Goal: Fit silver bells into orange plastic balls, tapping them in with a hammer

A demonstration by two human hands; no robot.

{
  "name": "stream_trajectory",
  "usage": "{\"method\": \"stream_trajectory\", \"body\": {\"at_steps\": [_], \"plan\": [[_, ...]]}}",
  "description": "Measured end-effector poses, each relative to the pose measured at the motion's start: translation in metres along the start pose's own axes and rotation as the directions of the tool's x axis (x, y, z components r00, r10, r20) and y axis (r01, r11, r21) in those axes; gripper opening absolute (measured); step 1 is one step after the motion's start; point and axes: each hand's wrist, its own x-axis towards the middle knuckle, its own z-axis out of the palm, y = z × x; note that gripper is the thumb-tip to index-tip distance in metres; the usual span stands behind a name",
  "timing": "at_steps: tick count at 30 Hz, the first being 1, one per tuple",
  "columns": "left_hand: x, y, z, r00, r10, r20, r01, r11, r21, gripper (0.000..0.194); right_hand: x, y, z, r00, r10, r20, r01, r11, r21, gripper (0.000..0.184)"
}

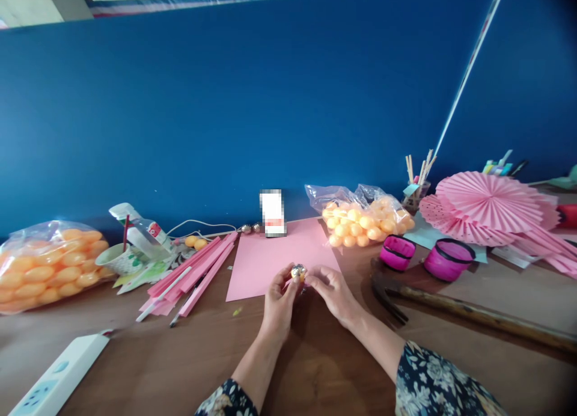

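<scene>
"Your left hand [279, 300], head view?"
"Pinching a partly silver ball [298, 272]. Your right hand [336, 294]: fingers narrowed beside it, can't tell if gripping."
"Ball where?"
"Before you, above the bench [322, 377], near your pink sheet [279, 253]."

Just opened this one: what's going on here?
Someone sits or stands at a table, working on a small ball, partly silver and partly yellow. The left hand holds it, and the right hand is right beside it; whether that one touches it is hard to tell. The ball is near the close edge of a pink sheet. Bags of orange balls lie to the left and right, with pink paper strips on the left.
</scene>
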Motion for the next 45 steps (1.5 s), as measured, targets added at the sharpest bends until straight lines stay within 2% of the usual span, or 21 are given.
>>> {"method": "stream_trajectory", "body": {"at_steps": [7, 18, 26, 45], "plan": [[-0.0002, -0.0009, 0.0003, 1.000, 0.009, -0.005, -0.009, 1.000, 0.003, 0.040, -0.0005, -0.0009, 0.0001, 1.000, 0.017, 0.008, -0.017, 1.000, 0.012, 0.020], [-0.0019, 0.0029, 0.0025, 0.999, 0.025, -0.024, -0.024, 0.999, 0.041, 0.045, -0.0006, -0.0040, -0.0010, 0.999, 0.053, 0.003, -0.053, 0.999, 0.003, 0.026], [-0.0019, 0.0008, 0.0004, 1.000, 0.030, -0.002, -0.030, 0.993, 0.118, 0.048, -0.0008, -0.0038, -0.0008, 0.999, 0.038, 0.000, -0.038, 0.999, 0.007, 0.024], [-0.0029, 0.0024, 0.0030, 0.999, 0.039, -0.032, -0.036, 0.995, 0.089, 0.047, -0.0012, -0.0038, -0.0012, 1.000, 0.005, 0.018, -0.005, 1.000, -0.022, 0.028]]}}
